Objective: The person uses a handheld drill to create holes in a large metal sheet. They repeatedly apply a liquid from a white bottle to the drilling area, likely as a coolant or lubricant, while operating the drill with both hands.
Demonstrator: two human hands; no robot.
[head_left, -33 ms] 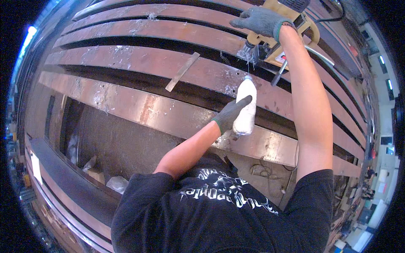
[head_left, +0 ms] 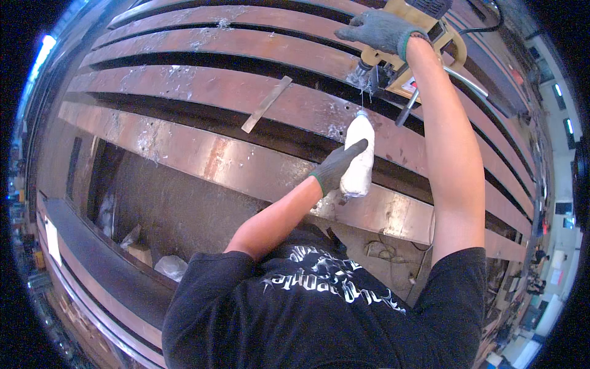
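Observation:
My left hand (head_left: 335, 168), in a dark grey glove, is closed around a white squeeze bottle (head_left: 361, 163), with the thumb laid across its front. The nozzle tilts up and away from me, and a thin stream shows between it and the cutter (head_left: 362, 71) of a yellow drilling machine (head_left: 408, 13). Over the machine's front lies my right hand (head_left: 380, 32), gloved in grey, its fingers stretched out to the left and holding nothing visible. Its palm side is hidden. Shavings cling around the cutter, above a reddish-brown steel beam (head_left: 283, 104).
Several parallel steel beams run across, with dark gaps between them and shavings on top. A flat metal strip (head_left: 267, 104) bridges one gap. The machine's lever handle (head_left: 408, 108) sticks out near my right forearm. A black cable (head_left: 485, 28) leaves its back; another cable (head_left: 387, 251) lies coiled below.

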